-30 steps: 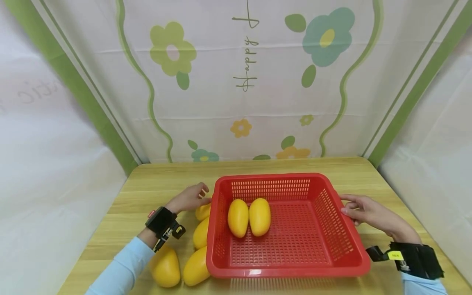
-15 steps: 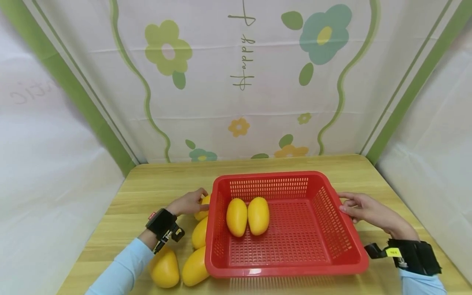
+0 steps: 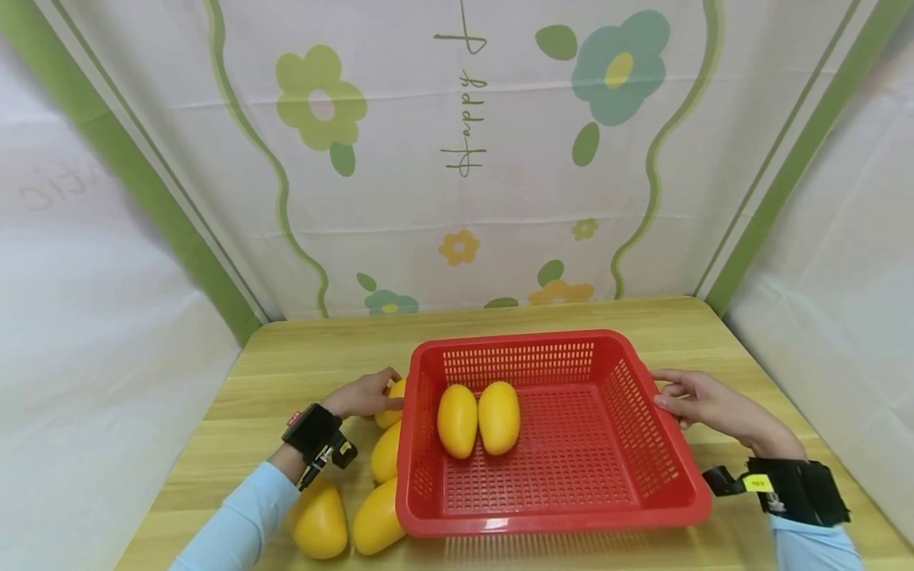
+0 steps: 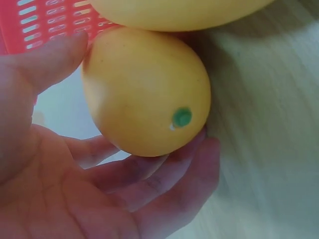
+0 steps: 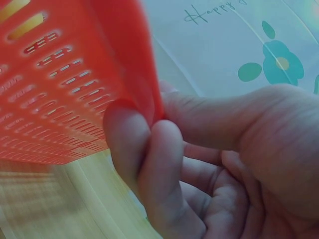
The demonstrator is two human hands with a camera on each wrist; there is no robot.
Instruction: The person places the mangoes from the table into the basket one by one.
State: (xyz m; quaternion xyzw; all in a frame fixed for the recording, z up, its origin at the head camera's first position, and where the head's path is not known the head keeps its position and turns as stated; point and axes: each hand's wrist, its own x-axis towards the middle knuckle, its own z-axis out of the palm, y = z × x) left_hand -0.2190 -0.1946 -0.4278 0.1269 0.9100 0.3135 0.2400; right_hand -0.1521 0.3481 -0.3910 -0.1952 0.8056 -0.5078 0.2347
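A red perforated plastic basket (image 3: 564, 452) stands on the table, tipped slightly in view, with two yellow mangoes (image 3: 499, 418) side by side in its left part. My left hand (image 3: 359, 395) is just outside the basket's left wall and grips another mango (image 3: 394, 394). In the left wrist view that mango (image 4: 144, 89), with a green stem nub, lies between thumb and curled fingers. My right hand (image 3: 717, 408) pinches the basket's right rim; the right wrist view shows the thumb and bent fingers (image 5: 159, 164) on the red rim.
More mangoes lie on the wooden table (image 3: 307, 349) left of the basket: one (image 3: 386, 456) just below the gripped one, one (image 3: 378, 519) nearer the front, one (image 3: 319, 521) by the left forearm. A flowered white curtain (image 3: 400, 182) stands behind the table.
My left hand has come down a little from above the mango and its fingers now go round it. My right hand keeps its pinch on the rim. The head view has shifted slightly.
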